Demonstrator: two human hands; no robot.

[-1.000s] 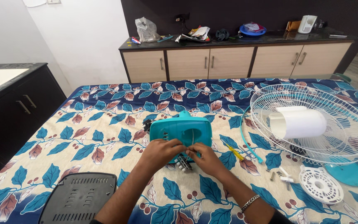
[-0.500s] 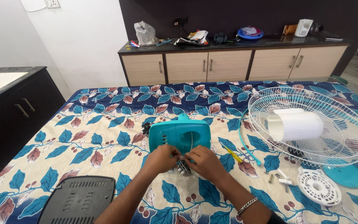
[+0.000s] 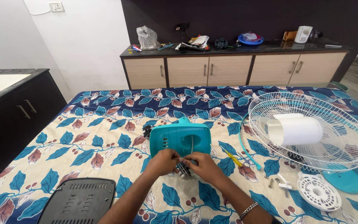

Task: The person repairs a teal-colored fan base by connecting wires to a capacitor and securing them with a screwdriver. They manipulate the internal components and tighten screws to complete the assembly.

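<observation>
white wire fan guard (image 3: 311, 128) with a white cylinder (image 3: 294, 129) on it, right; round white vented cap (image 3: 319, 191) and teal disc (image 3: 344, 181) just beside it; yellow screwdriver (image 3: 233, 158); black vented panel (image 3: 79, 202), lower left; leaf-print bedsheet (image 3: 96, 137); cluttered sideboard (image 3: 233, 66) behind.

head view, looking down, near hands (image 3: 183, 162)

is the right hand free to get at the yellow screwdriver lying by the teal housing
Probably yes. The yellow screwdriver lies in the open on the bedsheet, just right of the right hand, with nothing between them. But both hands are pinching a small dark part at the teal housing, so it would have to let go first.
</observation>
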